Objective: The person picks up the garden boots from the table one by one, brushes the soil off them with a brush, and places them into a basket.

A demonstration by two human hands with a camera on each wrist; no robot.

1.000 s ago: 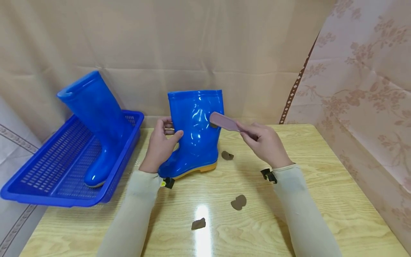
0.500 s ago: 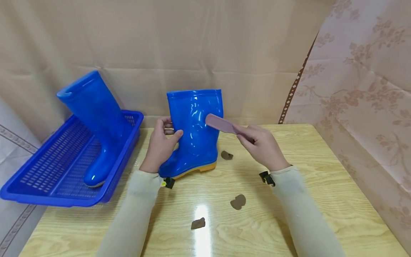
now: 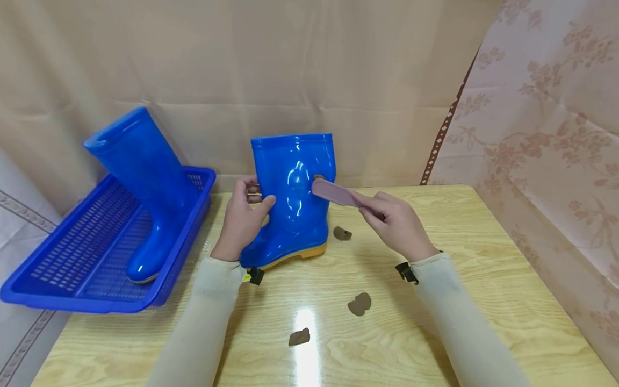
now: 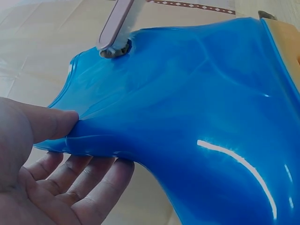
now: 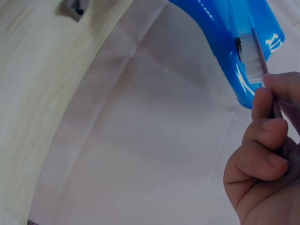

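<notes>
A shiny blue rain boot point(image 3: 295, 215) with a yellow sole stands on the table, its toe to the left. My left hand point(image 3: 243, 217) grips the front of its shaft, thumb on the near side and fingers behind, as the left wrist view shows on the boot point(image 4: 187, 93). In my right hand point(image 3: 398, 223) is the handle of a pinkish brush point(image 3: 336, 193). White bristles of the brush point(image 5: 253, 58) press on the boot's shaft near its back edge. A brown patch point(image 3: 318, 177) shows on the shaft just above the brush head, partly hidden by it.
Another blue boot point(image 3: 150, 172) stands tilted in a blue plastic basket point(image 3: 186, 252) at the left. Brown flat pieces lie on the table: one point(image 3: 342, 233) by the heel, one point(image 3: 360, 304) nearer, one point(image 3: 299, 337) at the front. A beige curtain point(image 3: 377, 80) hangs behind.
The brush has shifted slightly left, then a little down on the shaft, uncovering the brown patch above it. My left hand keeps its hold on the boot, which has barely moved.
</notes>
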